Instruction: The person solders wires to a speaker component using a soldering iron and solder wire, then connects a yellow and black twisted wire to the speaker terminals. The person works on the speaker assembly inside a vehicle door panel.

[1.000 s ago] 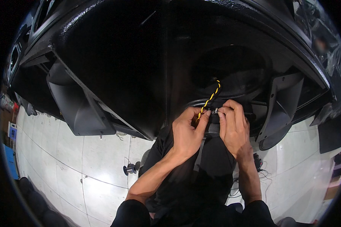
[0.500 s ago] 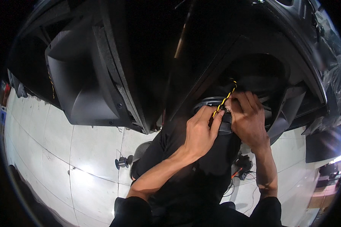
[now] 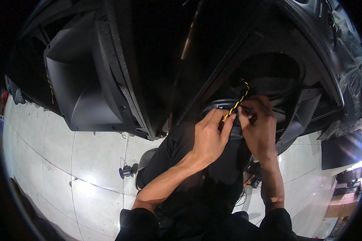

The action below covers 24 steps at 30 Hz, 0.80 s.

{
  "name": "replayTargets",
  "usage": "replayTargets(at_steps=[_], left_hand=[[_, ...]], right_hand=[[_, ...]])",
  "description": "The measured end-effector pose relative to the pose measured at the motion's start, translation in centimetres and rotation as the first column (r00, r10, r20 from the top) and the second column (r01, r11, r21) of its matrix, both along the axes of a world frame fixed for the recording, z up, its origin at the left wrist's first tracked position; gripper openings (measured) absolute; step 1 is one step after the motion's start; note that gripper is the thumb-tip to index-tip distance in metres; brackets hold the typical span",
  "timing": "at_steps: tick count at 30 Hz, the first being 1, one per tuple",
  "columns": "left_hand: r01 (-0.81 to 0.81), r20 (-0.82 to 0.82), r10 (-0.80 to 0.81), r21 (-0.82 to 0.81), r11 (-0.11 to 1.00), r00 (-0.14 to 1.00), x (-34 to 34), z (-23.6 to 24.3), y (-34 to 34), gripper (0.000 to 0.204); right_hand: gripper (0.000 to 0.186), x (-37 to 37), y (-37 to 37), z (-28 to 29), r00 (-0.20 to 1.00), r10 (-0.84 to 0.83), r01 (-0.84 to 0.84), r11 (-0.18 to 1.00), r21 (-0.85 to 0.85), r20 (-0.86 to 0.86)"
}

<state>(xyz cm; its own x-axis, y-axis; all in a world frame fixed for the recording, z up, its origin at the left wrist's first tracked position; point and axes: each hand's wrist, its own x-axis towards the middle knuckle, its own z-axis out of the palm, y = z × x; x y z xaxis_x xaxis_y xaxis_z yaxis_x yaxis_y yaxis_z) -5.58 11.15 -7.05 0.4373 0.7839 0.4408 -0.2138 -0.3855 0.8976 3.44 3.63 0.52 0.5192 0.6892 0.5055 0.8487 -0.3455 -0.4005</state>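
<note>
A twisted yellow-and-black wire (image 3: 246, 91) comes out of the dark round opening (image 3: 269, 68) of a black speaker cabinet (image 3: 315, 72). My left hand (image 3: 207, 136) pinches this wire between thumb and forefinger. Close beside it, my right hand (image 3: 260, 130) has its fingers drawn together at the wire's end; what they hold is too small and dark to make out. Under both hands lies a round black speaker driver (image 3: 220, 105), partly hidden by them and resting around my lap.
To the left stands another cabinet with a smooth grey-black horn (image 3: 86, 76). On the tiled floor (image 3: 48, 148) are a small dark spool (image 3: 126, 172) and, right of my legs, a dark tool with an orange part (image 3: 251, 179). Clear plastic wrapping (image 3: 352, 76) hangs at the far right.
Both hands have shifted slightly left in the picture, as has the whole scene. My right fingers have curled in closer around the wire's end; my left pinch stays.
</note>
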Motion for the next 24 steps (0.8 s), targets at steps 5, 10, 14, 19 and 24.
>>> replayTargets(at_steps=[5, 10, 14, 19, 24], left_hand=[[0.012, -0.027, -0.012, -0.024, 1.0, 1.0, -0.2, 0.6, -0.1, 0.012], [0.003, -0.01, -0.003, -0.03, 1.0, 1.0, -0.1, 0.2, 0.0, 0.012], [0.014, -0.027, -0.014, -0.01, 1.0, 1.0, -0.3, 0.5, 0.1, 0.013], [0.016, -0.014, -0.017, -0.019, 1.0, 1.0, -0.2, 0.2, 0.0, 0.013], [0.022, -0.012, -0.023, -0.031, 0.999, 1.0, -0.2, 0.1, 0.0, 0.012]], right_hand=[[0.017, 2.3, -2.4, 1.5, 0.965, 0.195, -0.188, 0.981, -0.053, 0.177], [0.037, 3.8, -1.9, 2.0, 0.703, 0.497, -0.374, 0.867, -0.329, 0.509], [0.034, 5.1, -1.4, 1.7, 0.606, 0.542, -0.366, 0.84, -0.401, 0.582], [0.036, 5.4, -1.2, 1.2, 0.697, 0.504, -0.385, 0.863, -0.328, 0.51], [0.026, 4.6, -1.6, 0.0, 0.859, 0.378, -0.329, 0.924, -0.194, 0.346]])
